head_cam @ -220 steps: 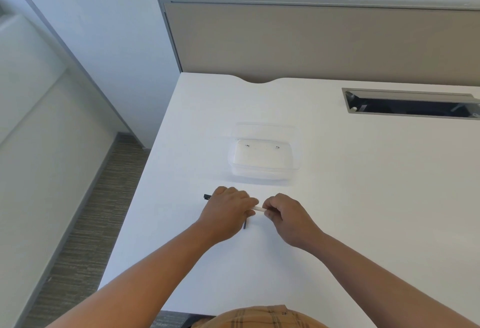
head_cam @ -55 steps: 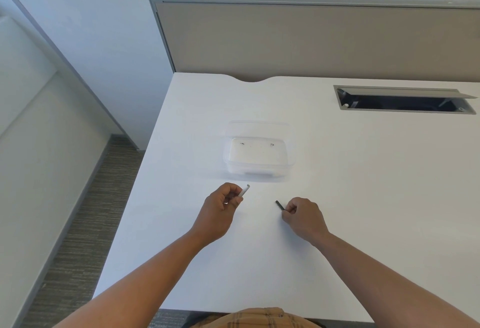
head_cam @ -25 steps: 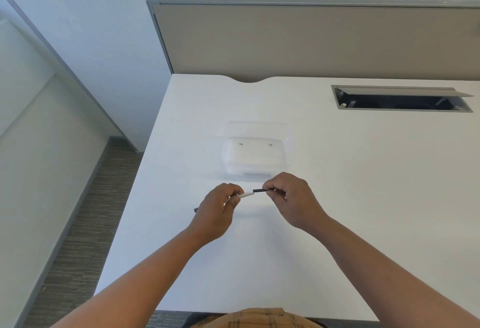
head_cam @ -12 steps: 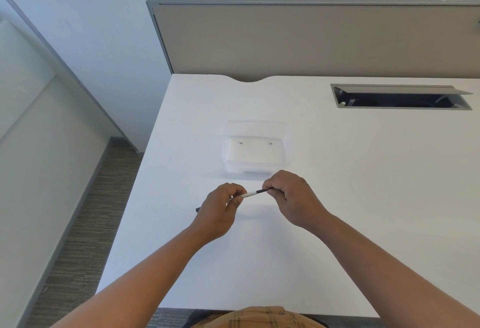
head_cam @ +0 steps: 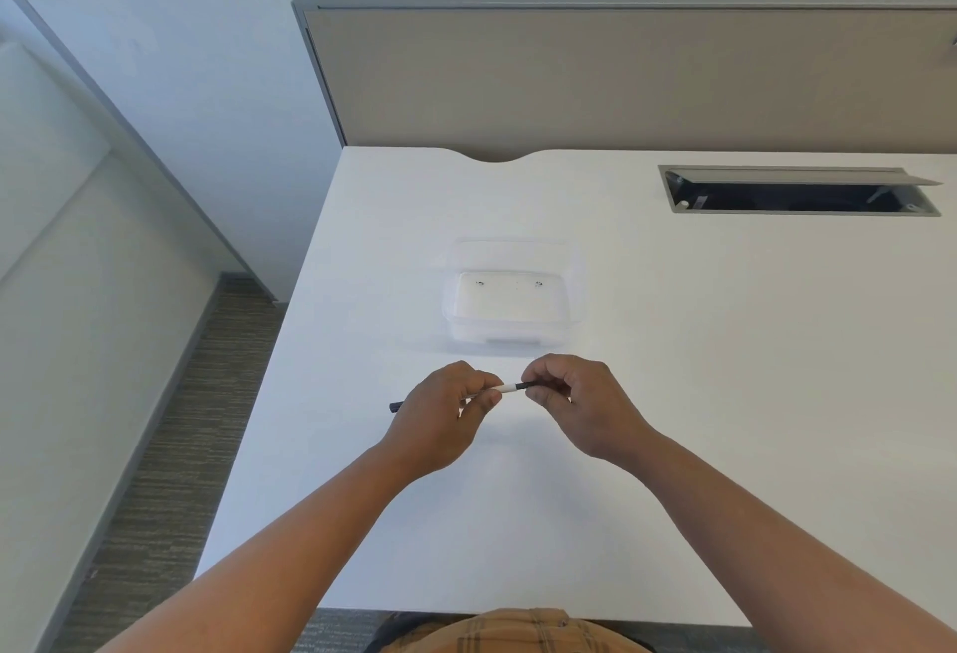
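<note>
My left hand (head_cam: pixel 440 419) grips a thin white pen (head_cam: pixel 507 388) just above the white desk (head_cam: pixel 725 341), its black rear end sticking out to the left of my fist. My right hand (head_cam: pixel 575 404) pinches the black cap (head_cam: pixel 533 385) that sits on the pen's right end. The two hands almost touch, a little in front of a clear plastic box (head_cam: pixel 510 310). How far the cap is pushed on is hidden by my fingers.
The clear plastic box stands open just beyond my hands. A grey cable slot (head_cam: pixel 797 191) is cut into the desk at the back right. A beige partition (head_cam: pixel 621 77) closes the far edge. The desk's left edge drops to carpeted floor (head_cam: pixel 171 445).
Over the last seconds my right hand brought the black cap from the desk to the pen's tip. Since half a second ago the hands have closed together slightly, with less of the pen showing.
</note>
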Motion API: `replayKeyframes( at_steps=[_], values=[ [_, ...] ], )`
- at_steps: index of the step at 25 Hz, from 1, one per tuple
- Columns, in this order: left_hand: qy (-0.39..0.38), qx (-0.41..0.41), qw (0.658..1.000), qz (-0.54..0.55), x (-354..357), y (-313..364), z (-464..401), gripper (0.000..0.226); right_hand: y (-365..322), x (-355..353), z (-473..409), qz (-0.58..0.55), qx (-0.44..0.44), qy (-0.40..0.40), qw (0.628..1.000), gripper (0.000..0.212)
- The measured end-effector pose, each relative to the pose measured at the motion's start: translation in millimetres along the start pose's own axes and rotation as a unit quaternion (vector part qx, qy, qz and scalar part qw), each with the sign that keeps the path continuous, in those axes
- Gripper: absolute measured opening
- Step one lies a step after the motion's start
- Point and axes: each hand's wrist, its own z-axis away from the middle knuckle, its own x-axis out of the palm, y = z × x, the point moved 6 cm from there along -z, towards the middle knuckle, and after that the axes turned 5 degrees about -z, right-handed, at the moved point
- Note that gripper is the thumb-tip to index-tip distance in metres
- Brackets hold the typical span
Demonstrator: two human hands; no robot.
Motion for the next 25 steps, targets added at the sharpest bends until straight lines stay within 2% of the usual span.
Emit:
replayKeyframes(
  at_steps=[4,8,10,15,18,21,23,25],
  values=[
    [-0.004,0.021,0.999,-0.023,1,7,-1,0.015,9,8,2,-0.010,0.040,-0.012,0.999,0.025],
    [-0.004,0.015,1.000,-0.020,0,5,-3,0.015,4,2,5,-0.033,0.007,0.023,0.999,0.005],
    [-0.012,0.017,1.000,-0.021,0,6,-3,0.014,3,3,6,-0.023,-0.003,0.022,0.999,0.014],
    [-0.025,0.018,0.999,-0.045,1,8,-3,0.018,13,8,8,-0.034,0.045,0.000,0.998,0.023],
    [-0.028,0.020,0.998,-0.048,0,11,-4,0.018,5,4,10,-0.036,-0.001,0.020,0.999,0.002],
    [-0.029,0.019,0.999,-0.041,-2,16,-5,0.017,1,6,11,0.002,-0.025,0.029,0.999,0.010],
    [-0.031,0.022,0.998,-0.042,-3,18,-5,0.018,5,6,11,-0.017,0.017,0.023,0.999,0.026],
    [-0.038,0.022,0.998,-0.045,-3,19,-6,0.019,8,6,11,-0.051,0.052,0.009,0.997,0.032]
  ],
)
